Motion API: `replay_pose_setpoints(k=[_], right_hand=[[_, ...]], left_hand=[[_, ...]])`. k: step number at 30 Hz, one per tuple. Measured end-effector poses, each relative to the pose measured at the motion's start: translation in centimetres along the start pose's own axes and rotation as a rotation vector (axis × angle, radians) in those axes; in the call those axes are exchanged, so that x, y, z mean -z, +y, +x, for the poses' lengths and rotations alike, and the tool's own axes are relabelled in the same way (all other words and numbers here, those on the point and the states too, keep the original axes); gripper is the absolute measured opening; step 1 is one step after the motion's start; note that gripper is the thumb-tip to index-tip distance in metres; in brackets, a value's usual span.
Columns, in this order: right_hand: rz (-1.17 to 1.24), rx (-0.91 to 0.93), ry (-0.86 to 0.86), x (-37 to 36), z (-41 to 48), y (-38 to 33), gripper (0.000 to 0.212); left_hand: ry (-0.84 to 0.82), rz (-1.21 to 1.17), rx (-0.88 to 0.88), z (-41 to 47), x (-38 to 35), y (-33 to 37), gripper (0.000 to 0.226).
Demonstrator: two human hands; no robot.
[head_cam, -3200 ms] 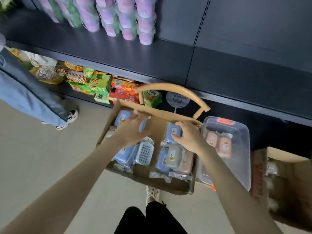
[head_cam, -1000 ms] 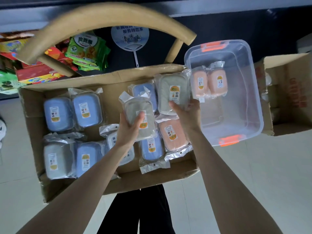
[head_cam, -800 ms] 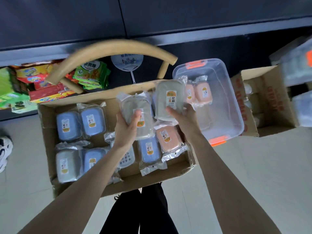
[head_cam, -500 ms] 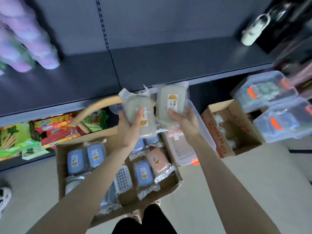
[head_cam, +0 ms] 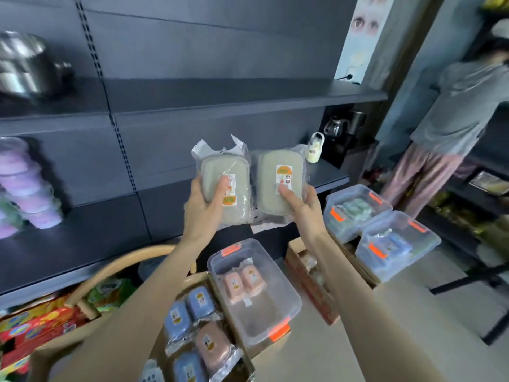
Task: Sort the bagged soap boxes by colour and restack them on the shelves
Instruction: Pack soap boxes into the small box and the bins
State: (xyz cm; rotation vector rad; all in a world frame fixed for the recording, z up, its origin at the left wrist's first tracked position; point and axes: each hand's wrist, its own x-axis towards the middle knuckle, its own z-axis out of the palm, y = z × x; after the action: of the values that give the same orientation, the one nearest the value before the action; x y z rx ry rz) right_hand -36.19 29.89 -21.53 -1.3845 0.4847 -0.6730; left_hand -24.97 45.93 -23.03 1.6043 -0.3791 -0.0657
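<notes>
One grey box is gripped by the left hand, and another by the right hand, side by side before the shelf.

White-and-orange sticker on each grey soap box, print too blurred to read; red lettering on carton illegible; no other readable text

The steel pot at ten o'clock is blurred and cut by the left edge. Sticker print on the grey soap boxes is too small to read. Snack packets at eight o'clock run off frame.
</notes>
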Motion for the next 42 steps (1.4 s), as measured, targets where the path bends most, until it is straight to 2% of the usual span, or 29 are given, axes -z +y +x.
replay_pose_setpoints(k=[4,6,11,16,18,20,23,25,30,37,40,42], right_hand=[[0.015,0.043,0.06,7.3,-0.7,-2.3,0.035],[0.0,0.044,0.083,11.6,-0.8,-3.6,0.044],[-0.088,0.077,0.136,20.8,0.4,-7.0,0.056],[-0.059,0.075,0.115,26.8,4.0,-7.8,0.087],[-0.032,0.077,0.112,28.3,6.0,-7.5,0.091],[-0.016,0.071,0.092,29.6,8.3,-6.6,0.083],[-0.01,0.055,0.071,31.6,12.5,-4.7,0.052],[-0.022,0.022,0.064,32.9,15.6,-3.5,0.042],[-0.074,-0.044,0.038,36.2,24.0,-1.2,0.042],[-0.079,-0.117,0.017,41.2,32.7,2.0,0.03],[-0.112,-0.154,-0.021,42.8,35.9,3.9,0.039],[-0.143,-0.177,-0.063,43.7,38.1,5.3,0.036]], left_hand=[[0.012,-0.077,0.021,-3.6,-7.3,1.8,0.05],[0.013,-0.087,0.021,-5.3,-11.8,3.0,0.042],[-0.057,-0.087,0.009,-7.6,-21.2,5.9,0.043],[-0.131,-0.128,0.023,-5.7,-27.5,7.7,0.059],[-0.167,-0.162,0.046,-4.1,-29.8,7.5,0.053],[-0.201,-0.178,0.06,-2.4,-32.2,6.6,0.047],[-0.209,-0.193,0.086,0.1,-35.9,4.2,0.048],[-0.189,-0.197,0.116,1.9,-38.3,2.3,0.051],[-0.157,-0.188,0.186,6.7,-44.5,-0.8,0.052],[-0.18,-0.178,0.302,10.9,-51.8,-3.8,0.054],[-0.154,-0.196,0.368,11.9,-54.5,-5.7,0.051],[-0.121,-0.19,0.41,12.5,-56.2,-7.2,0.05]])
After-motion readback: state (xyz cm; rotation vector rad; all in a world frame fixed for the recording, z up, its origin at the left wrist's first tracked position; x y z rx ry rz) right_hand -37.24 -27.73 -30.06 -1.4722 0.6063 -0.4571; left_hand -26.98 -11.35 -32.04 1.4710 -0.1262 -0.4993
